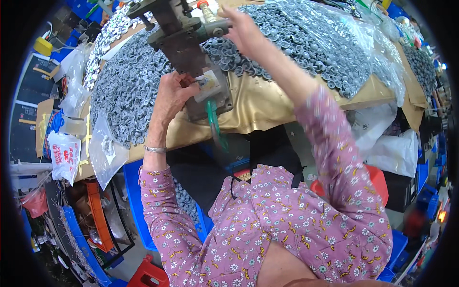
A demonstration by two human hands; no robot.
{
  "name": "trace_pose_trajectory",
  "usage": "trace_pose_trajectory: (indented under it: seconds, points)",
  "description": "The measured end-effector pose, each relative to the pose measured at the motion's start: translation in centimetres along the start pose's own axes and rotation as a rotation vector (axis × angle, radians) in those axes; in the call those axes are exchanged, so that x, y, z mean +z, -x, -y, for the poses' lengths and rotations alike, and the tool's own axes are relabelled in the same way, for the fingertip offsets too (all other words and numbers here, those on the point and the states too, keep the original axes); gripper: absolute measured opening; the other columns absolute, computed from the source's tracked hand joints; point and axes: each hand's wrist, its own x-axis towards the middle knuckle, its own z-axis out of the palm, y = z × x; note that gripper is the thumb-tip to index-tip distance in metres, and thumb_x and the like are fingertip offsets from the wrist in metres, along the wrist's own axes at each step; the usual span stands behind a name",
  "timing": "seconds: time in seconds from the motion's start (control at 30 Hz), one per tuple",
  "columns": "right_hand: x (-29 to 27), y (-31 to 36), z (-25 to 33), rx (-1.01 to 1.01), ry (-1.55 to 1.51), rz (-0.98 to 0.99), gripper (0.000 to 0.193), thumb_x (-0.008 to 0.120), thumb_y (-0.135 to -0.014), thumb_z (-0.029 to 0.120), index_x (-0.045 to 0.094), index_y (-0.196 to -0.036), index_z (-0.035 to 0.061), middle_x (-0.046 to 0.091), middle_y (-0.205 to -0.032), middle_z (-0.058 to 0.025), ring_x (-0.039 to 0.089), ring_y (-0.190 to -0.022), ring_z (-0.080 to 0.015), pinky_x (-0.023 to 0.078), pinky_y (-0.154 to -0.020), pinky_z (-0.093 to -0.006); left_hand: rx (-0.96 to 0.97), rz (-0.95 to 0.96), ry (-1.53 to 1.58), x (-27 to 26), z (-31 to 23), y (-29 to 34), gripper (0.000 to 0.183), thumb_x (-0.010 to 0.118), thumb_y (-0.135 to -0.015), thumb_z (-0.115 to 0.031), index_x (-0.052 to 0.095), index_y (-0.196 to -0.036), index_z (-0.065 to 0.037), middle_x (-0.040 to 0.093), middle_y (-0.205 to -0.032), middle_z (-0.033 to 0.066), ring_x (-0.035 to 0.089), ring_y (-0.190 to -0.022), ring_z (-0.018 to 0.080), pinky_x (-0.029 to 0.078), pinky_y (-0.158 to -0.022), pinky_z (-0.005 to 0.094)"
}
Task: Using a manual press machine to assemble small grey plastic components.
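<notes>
A dark metal hand press (184, 50) stands at the near edge of the table. Beside its lower end is my left hand (173, 93), with thumb and fingers pinched together under the ram; whatever they hold is too small and hidden to name. My right hand (243, 32) is raised at the right side of the press head, its fingers curled round the press lever (224, 23), which they mostly cover. On the press base (222, 93) is a pale plate with a yellowish patch, and a green-wrapped loop (212, 115) hangs from its front.
Grey cup-shaped plastic parts (129, 86) lie heaped around the press, partly under clear plastic sheeting (377, 57). Gold-coloured covering (267, 103) lines the table front. Plastic bags (107, 148) hang at the left edge. Below is a blue bin (138, 205) beside small grey parts.
</notes>
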Motion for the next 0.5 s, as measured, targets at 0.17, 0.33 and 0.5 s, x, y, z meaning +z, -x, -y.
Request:
trace_pose_trajectory:
  seconds: [0.17,0.33,0.5]
  points:
    - [8.0,-0.3,11.6,-0.132,-0.226,0.312,0.022,0.067,-0.095,0.02,0.062,-0.107,0.0019,0.064,-0.106,-0.0098,0.065,-0.086,-0.0219,0.05,-0.072,-0.0359,0.015,-0.006,0.01,-0.3,1.3,-0.9,0.016,0.072,-0.076,-0.009,0.071,-0.084,0.005,0.065,-0.066,0.0049,0.056,-0.063,0.0077,0.046,-0.06,0.0297]
    - [10.9,10.9,9.9,-0.643,0.175,0.277,0.022,0.073,-0.093,0.02,0.057,-0.093,0.0045,0.061,-0.09,-0.0086,0.06,-0.075,-0.0203,0.045,-0.063,-0.0367,-0.036,0.01,0.009,0.6,1.0,0.0,0.028,0.075,-0.08,-0.016,0.072,-0.099,0.004,0.071,-0.077,0.0081,0.059,-0.069,0.0126,0.05,-0.064,0.0349]
    - [11.9,7.9,8.9,-1.024,0.183,0.281,0.039,0.068,-0.098,0.034,0.053,-0.079,0.003,0.05,-0.067,-0.0088,0.052,-0.063,-0.016,0.044,-0.058,-0.0349,-0.015,0.016,0.107,0.1,0.3,1.3,0.025,0.075,-0.083,-0.008,0.069,-0.101,0.008,0.07,-0.087,0.0087,0.058,-0.076,0.0134,0.048,-0.069,0.0309]
